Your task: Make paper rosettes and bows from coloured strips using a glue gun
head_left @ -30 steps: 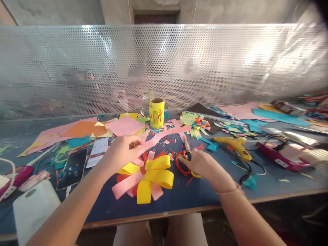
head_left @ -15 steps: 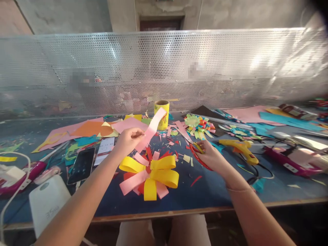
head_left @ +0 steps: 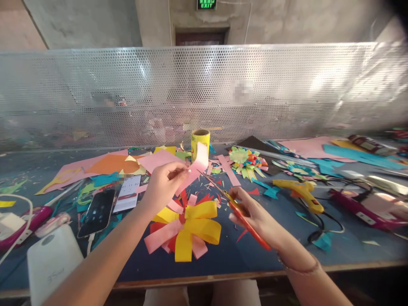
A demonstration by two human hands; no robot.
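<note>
My left hand (head_left: 168, 182) pinches a curled pink paper strip (head_left: 200, 161) above the table, its upper end bending over in front of a yellow cardboard tube (head_left: 201, 138). In my right hand (head_left: 251, 212) are red-handled scissors (head_left: 244, 219), their blades pointing up and left toward the strip's edge. Whether the blades touch the paper I cannot tell. Below both hands lies a paper flower (head_left: 188, 227) with looped yellow and pink petals and red pieces beneath. Another pink strip (head_left: 228, 169) rests on the table behind the scissors.
A yellow glue gun (head_left: 301, 193) with a black cord lies at right, near a magenta power strip (head_left: 366, 208). Two phones (head_left: 97, 212) and a white power bank (head_left: 54, 259) are at left. Paper sheets, scraps and a multicoloured flower (head_left: 247, 159) spread before a perforated metal screen (head_left: 197, 89).
The scissors have turned from pointing away over the table to pointing left, close to the strip. My left hand has moved slightly right, and the strip's end bends more. The view tilted up a little.
</note>
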